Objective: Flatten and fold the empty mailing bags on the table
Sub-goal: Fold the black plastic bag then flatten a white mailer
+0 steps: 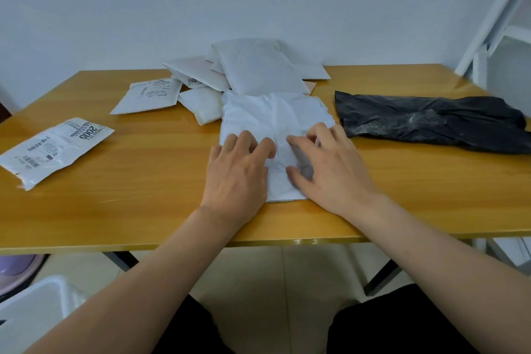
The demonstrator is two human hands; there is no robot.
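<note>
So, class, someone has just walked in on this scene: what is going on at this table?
A person is working on a crumpled white plastic mailing bag in the middle of the yellow wooden table. The left hand and right hand both press on its near end, fingers bent. Behind it lies a pile of white mailing bags, a black plastic bag lies to the right, and a white labelled bag lies to the left.
</note>
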